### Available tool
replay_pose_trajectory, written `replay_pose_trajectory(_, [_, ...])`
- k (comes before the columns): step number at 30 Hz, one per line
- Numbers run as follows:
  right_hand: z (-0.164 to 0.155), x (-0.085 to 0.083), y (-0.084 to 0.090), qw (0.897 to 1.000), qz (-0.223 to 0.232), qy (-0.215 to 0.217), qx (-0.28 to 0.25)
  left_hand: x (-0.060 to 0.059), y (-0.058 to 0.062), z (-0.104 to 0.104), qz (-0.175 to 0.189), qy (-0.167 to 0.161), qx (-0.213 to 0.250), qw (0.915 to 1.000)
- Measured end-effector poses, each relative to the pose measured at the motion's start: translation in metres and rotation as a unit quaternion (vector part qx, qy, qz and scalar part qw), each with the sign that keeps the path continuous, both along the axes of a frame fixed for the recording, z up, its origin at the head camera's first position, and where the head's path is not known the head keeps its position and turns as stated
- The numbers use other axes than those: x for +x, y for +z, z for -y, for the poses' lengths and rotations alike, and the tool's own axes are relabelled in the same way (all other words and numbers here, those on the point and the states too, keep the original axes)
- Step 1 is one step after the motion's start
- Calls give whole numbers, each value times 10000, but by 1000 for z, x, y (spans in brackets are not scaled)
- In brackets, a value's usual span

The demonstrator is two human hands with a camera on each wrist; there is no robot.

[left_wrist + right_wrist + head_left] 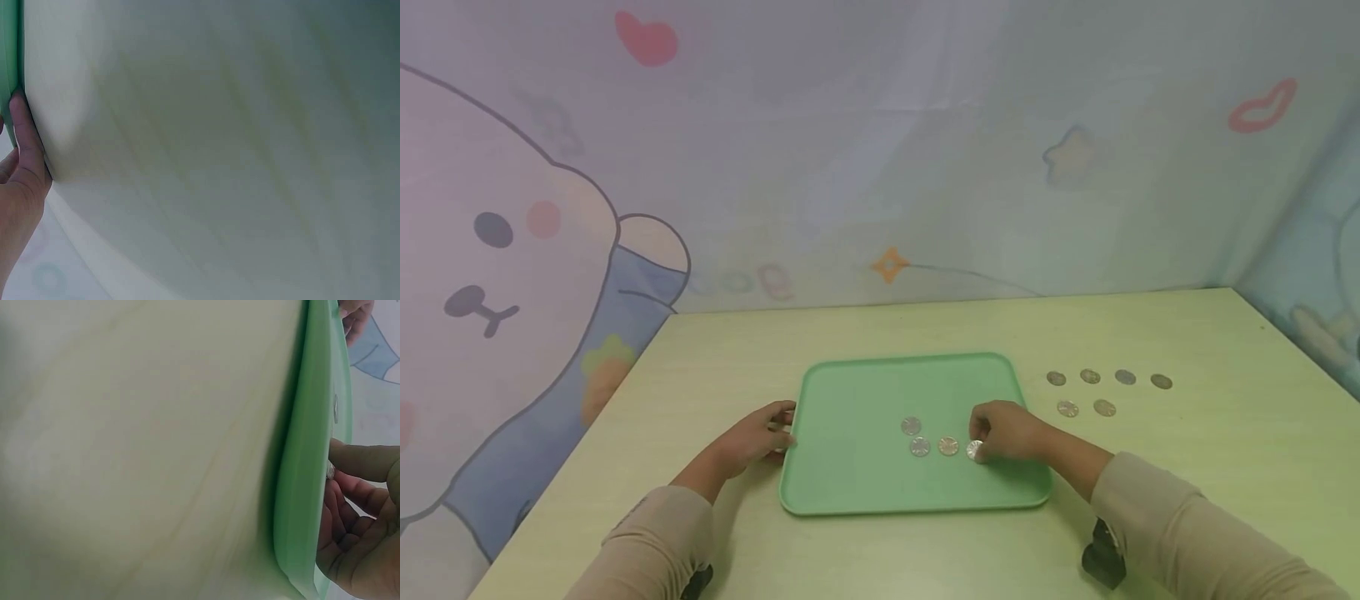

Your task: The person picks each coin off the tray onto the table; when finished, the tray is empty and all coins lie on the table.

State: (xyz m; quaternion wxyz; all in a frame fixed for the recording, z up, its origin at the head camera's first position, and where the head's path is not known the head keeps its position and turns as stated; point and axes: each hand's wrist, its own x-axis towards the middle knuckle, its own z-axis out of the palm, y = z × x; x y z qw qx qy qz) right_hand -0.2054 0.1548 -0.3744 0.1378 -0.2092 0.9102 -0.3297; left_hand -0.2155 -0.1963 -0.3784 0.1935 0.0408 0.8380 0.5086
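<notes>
Right hand (1011,432): over the right part of the tray (850,392), fingers curled down, tips pinching a coin (974,450) that sits on the tray floor (right wrist view: thumb and fingers (359,462) bent toward each other just past the green rim (300,487), a sliver of metal between them).
Left hand (752,437): on the table (1225,467) at the tray's left edge, fingers lightly bent, tips touching the rim; nothing gripped (left wrist view: one straight finger (25,137) laid against the green edge (9,56)).
Held coin: rightmost of the coins on the tray, low and right of centre, part hidden by the fingertips.
Other tray coins: three, silvery, flat; one (911,426) set a little farther back, two (934,447) just beside each other in a row with the held coin.
Table coins (1105,387): six, to the right of the tray and well apart from it; four in a far row, two nearer, none touching.
Tray: pale green, square with rounded corners, flat on the table between the two hands.
Sleeves (1180,525): beige, covering both forearms.
Backdrop (512,250): cartoon-printed cloth behind the table (bear face at left, small shapes scattered).
</notes>
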Motion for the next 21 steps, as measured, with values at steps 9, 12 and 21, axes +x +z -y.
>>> replay_pose_trajectory(9, [-6, -3, -1, 9973, 382, 75, -624, -1, -1, 0, 47, 45, 17, 10000])
replay_pose_trajectory(12, [-9, -4, -2, 9947, 544, 93, -865, -2, -1, -1, 64, 72, -7, 10000])
replay_pose_trajectory(21, [-21, -5, 2, 9893, 721, -262, -1242, 0, -1, 0, 37, 52, -3, 10000])
